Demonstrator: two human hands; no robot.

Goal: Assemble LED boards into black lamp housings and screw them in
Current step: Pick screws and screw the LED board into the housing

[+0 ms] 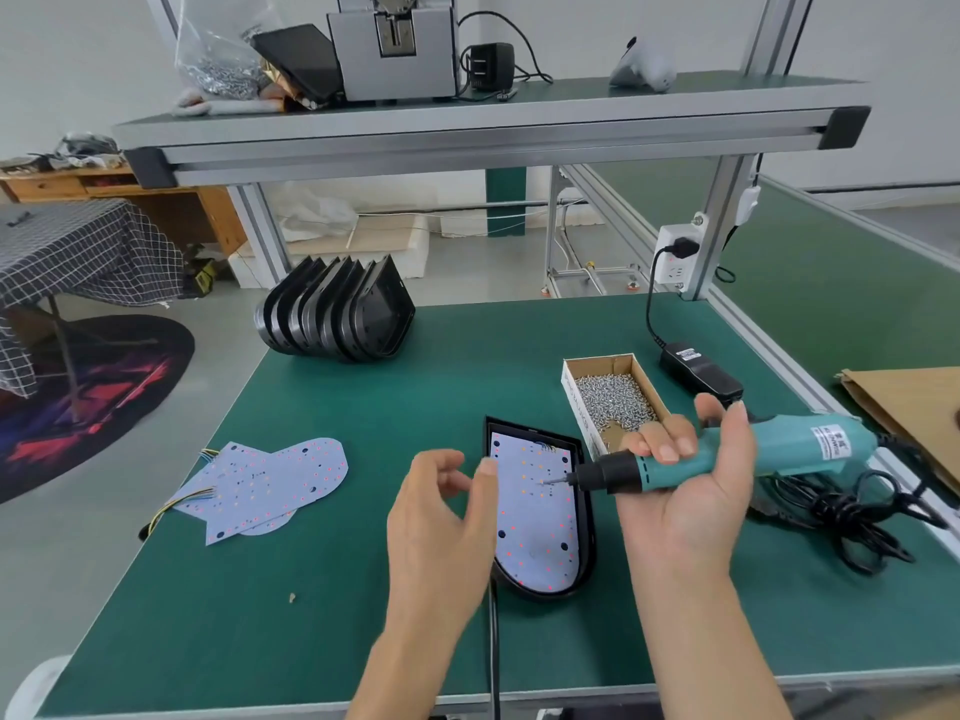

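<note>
Green bench mat (363, 589) carries all work items. Stack of empty black lamp housings (335, 317) lies on its side at the far left of the mat. Loose LED boards (270, 485) with coloured wires sit fanned at near left. One black lamp housing (586, 553) lies flat at centre, an LED board (535, 522) seated inside it, face up. Open cardboard box of screws (615, 400) stands just beyond and right of that housing; black power adapter (701, 374) behind it. Right hand (685, 491), palm up, fingers curled round teal electric screwdriver (727, 457), bit pointing left over the board's upper middle; whether the bit touches the board, cannot tell. Left hand (441, 504) hovers just left of the housing, fingers loosely curled, thumb raised, holding nothing visible.
</note>
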